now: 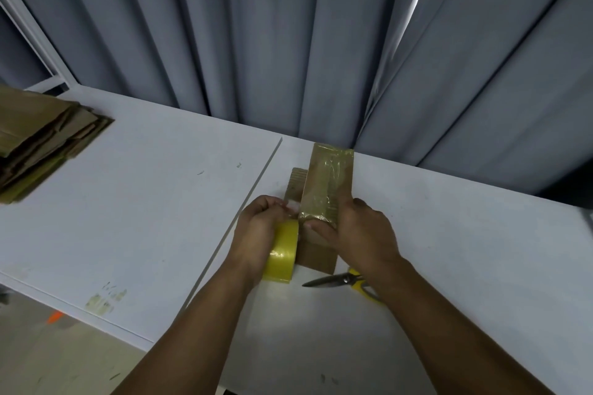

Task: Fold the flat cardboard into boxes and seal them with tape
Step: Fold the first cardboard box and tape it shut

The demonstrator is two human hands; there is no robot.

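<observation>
Fingers of left hand (256, 228) curl round yellow tape roll (282, 255); right hand (359, 234) grips near end of taped box (327, 183), mid desk (160, 202); scissors (337, 280) just beside box at 5 o'clock; flat cardboard stack (41, 141) well apart at 9 o'clock

The table (144, 202) offers a wide open stretch between the stack of flat cardboard (41, 141) at its far left corner and the box (327, 183) standing near the far edge. Right of the box the surface runs free to the right edge (the curtain (256, 26) hangs close behind the far edge). Toward the near edge, the tape roll (282, 253) and scissors (324, 281) lie just beside the box.
</observation>
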